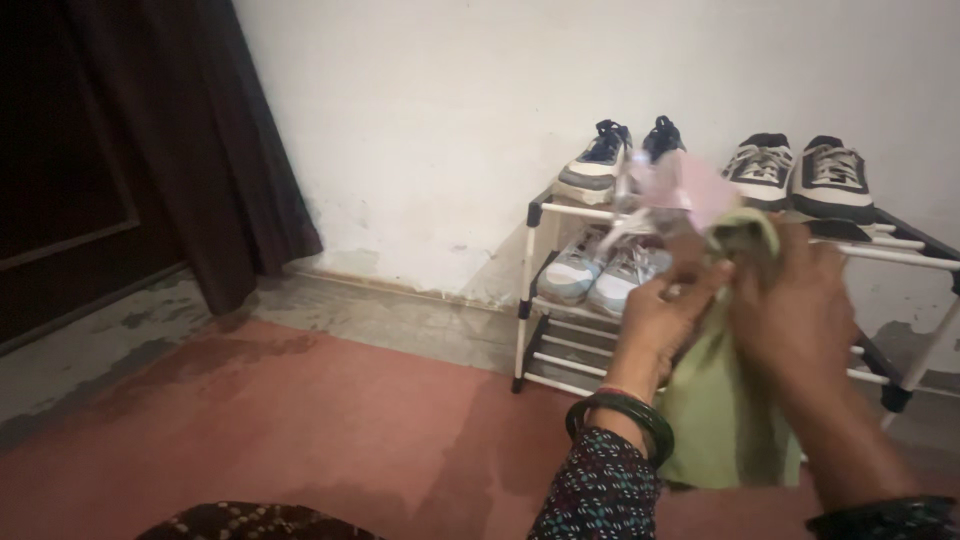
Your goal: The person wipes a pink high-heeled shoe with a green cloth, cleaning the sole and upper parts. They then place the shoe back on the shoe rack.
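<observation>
My left hand [665, 315] and my right hand [795, 310] are raised together in front of a shoe rack. Both grip a pale green cloth [715, 410] that hangs down between them. Above the hands a blurred pink and white object [680, 190], possibly a shoe, is pressed against the cloth; what it is cannot be told for sure. My left wrist carries dark green bangles [620, 412] over a patterned sleeve.
A white-framed shoe rack [527, 290] stands against a white wall [450, 120]. Two pairs of sneakers [800, 175] sit on its top shelf, another pair [600, 275] on the middle shelf. A dark curtain [230, 150] hangs at the left over a reddish floor [300, 420].
</observation>
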